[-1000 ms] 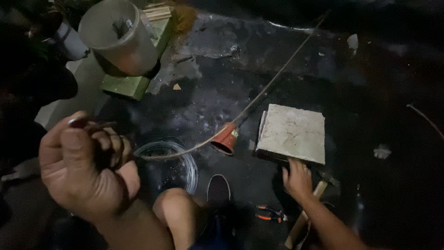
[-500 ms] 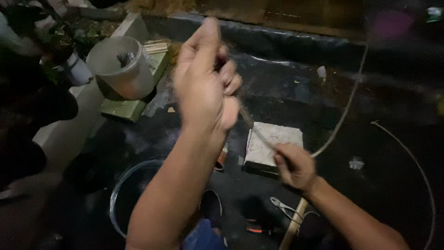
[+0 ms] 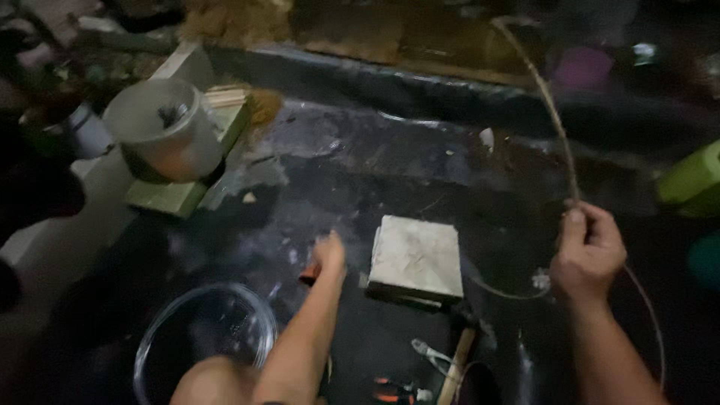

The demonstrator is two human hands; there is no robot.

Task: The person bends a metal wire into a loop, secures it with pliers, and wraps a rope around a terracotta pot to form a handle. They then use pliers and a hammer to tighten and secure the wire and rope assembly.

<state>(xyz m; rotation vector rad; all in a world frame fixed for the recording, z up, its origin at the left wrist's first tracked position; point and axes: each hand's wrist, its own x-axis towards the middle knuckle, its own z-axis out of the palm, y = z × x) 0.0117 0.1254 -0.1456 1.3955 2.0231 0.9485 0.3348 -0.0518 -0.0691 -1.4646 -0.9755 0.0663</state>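
Down in the head view, the left hand (image 3: 328, 253) reaches to the frame's centre, fingers curled over a small orange piece (image 3: 308, 273) on the dark floor (image 3: 315, 172) — beside a pale square block (image 3: 416, 259). At right, the right hand (image 3: 586, 251) is clamped on a thin cane strip (image 3: 551, 112), which arcs upward — seemingly gripped to hold the bend.

Both forearms were bare, no sleeves, gloves, watch or rings visible. Left hand (image 3: 330, 253) at 6 o'clock, right hand (image 3: 587, 251) at 4 o'clock. A bare knee showed at 7 o'clock.
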